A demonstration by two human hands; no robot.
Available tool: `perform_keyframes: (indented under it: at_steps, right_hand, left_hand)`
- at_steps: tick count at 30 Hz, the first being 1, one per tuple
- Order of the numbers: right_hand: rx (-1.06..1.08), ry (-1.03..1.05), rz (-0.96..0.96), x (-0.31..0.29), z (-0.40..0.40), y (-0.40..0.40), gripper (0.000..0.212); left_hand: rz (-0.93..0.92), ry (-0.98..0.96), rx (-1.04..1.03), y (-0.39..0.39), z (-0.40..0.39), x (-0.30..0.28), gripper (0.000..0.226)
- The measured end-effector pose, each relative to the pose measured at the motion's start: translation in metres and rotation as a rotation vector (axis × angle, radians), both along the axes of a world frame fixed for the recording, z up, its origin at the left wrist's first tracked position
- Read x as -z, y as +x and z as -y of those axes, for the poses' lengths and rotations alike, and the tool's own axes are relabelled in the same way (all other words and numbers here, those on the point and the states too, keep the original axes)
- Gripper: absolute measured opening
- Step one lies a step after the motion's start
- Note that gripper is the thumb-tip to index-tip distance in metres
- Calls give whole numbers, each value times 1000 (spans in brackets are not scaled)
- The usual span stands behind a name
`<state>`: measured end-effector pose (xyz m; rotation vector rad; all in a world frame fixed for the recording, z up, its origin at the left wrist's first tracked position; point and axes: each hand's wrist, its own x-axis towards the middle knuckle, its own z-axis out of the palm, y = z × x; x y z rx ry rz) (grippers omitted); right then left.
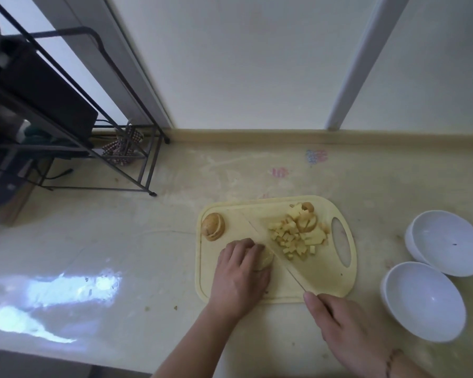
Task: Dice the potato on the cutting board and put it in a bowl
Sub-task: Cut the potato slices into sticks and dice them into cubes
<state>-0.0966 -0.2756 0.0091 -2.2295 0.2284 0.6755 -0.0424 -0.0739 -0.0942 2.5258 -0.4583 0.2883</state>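
Note:
A pale yellow cutting board (pixel 325 279) lies on the counter. My left hand (pixel 241 274) curls over a potato piece (pixel 265 259) near the board's front left and holds it down. My right hand (pixel 339 323) grips a knife (pixel 273 255) by its handle, index finger along the spine; the blade runs diagonally across the board, right beside the held piece. A pile of potato dice and slices (pixel 298 233) lies at the board's back right. A potato end with skin (pixel 213 226) sits at the back left corner. Two white bowls, far (pixel 445 241) and near (pixel 423 300), stand to the right, both bare inside.
A black wire rack (pixel 74 137) stands at the back left of the counter, with a checked cloth (pixel 123 145) under it. The wall runs along the back edge. The counter's front edge is close to me at the lower left.

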Motion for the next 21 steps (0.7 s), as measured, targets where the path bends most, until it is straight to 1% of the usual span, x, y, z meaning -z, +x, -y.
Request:
perform_keyframes:
  at_steps: [2,4,5,8,9,12,14,15,19,21]
  right_hand:
    - [-14,8,1,1,-2,-4,60]
    - [-14,28,8,3,-3,-8,66]
    - [-15,25,15,6,-3,-10,67]
    - [-21,4,0,6,-3,-15,58]
    - [-17,-5,1,6,-2,-17,59]
    - [-18,-33,16,6,1,-23,80]
    - [-37,-54,39,9,1,-24,85]
    - [-53,-64,56,11,-1,-21,83]
    - [-78,-70,66,19,-18,-1,65]
    - [-92,-62,99,21,-25,8,62]
  left_hand:
    - [54,-47,114,2,-4,2,27]
    - [68,-79,171,5,-5,3,21]
    - [64,-97,179,6,-4,3,20]
    - [40,-135,175,6,-3,1,22]
    - [35,-139,176,6,-3,1,23]
    - [30,-145,181,5,-3,1,23]
    - [17,-159,177,6,-3,1,23]
    - [7,-168,173,6,-3,1,22]
    - [-12,-183,162,7,-3,2,21]
    - [-7,-188,160,6,-3,2,19]
